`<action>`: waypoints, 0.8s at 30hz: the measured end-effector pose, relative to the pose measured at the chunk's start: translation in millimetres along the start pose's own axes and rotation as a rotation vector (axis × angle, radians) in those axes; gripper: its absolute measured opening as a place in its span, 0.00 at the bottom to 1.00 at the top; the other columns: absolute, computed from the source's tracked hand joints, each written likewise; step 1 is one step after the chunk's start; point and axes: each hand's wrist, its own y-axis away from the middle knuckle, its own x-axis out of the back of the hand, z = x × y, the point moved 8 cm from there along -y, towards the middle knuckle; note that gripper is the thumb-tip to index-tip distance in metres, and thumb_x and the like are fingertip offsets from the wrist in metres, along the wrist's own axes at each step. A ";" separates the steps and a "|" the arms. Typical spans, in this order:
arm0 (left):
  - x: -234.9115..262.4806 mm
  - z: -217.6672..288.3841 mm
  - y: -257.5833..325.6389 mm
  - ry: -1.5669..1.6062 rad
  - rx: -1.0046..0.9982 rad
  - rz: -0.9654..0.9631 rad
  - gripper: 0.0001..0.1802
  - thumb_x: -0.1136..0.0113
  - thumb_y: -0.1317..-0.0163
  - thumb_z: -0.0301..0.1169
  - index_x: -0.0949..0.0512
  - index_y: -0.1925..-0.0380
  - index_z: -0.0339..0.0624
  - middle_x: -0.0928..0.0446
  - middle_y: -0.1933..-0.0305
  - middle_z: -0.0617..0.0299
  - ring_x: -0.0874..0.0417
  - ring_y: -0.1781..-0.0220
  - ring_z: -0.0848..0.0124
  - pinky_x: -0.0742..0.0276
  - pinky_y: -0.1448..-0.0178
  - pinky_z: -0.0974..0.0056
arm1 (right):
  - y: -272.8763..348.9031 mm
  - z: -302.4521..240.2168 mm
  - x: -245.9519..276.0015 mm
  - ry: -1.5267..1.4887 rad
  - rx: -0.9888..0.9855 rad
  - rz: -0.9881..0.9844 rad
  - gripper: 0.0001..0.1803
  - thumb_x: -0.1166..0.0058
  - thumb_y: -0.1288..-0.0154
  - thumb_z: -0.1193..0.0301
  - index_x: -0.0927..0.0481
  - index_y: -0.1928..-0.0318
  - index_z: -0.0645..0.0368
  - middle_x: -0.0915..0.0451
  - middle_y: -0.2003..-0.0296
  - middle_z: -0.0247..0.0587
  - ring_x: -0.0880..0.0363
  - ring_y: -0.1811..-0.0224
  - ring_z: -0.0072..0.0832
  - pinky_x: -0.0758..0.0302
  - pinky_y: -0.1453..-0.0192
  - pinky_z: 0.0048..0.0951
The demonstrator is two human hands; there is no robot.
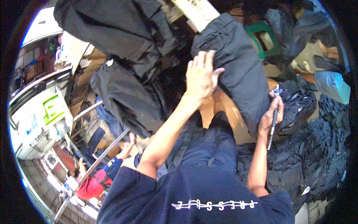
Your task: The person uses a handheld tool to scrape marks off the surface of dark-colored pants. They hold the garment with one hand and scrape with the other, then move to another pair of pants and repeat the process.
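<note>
A dark garment (pixel 240 71) with a gathered waistband, like shorts or a trouser leg, is stretched in front of me, its upper end at a pale board (pixel 197 13). My left hand (pixel 201 74) lies flat on the garment's left edge, fingers extended and thumb apart. At the lower right edge of the cloth, my right hand (pixel 272 114) is closed around a slim dark tool (pixel 273 125). Shiny metal shows at the tool's top and a ribbed, spring-like part at its lower end. Its exact kind cannot be made out.
More dark garments (pixel 128 100) hang at the left. Heaps of black clothing (pixel 313 149) lie at the right, below a green frame-like object (pixel 264 39). Metal rails (pixel 102 160) run at the left, with a person in red (pixel 91 184) beyond. Another person's light-blue-clothed part (pixel 333 86) shows at far right.
</note>
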 end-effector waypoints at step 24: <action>-1.7 -23.3 -52.4 0.583 0.045 -0.286 0.39 0.16 0.50 0.23 0.26 0.37 0.41 0.14 0.59 0.63 0.16 0.57 0.74 0.18 0.47 0.67 | -36.0 -122.1 -142.5 -0.158 0.629 -0.355 0.13 0.36 0.39 0.81 0.13 0.53 0.73 0.08 0.56 0.59 0.05 0.52 0.48 0.09 0.43 0.42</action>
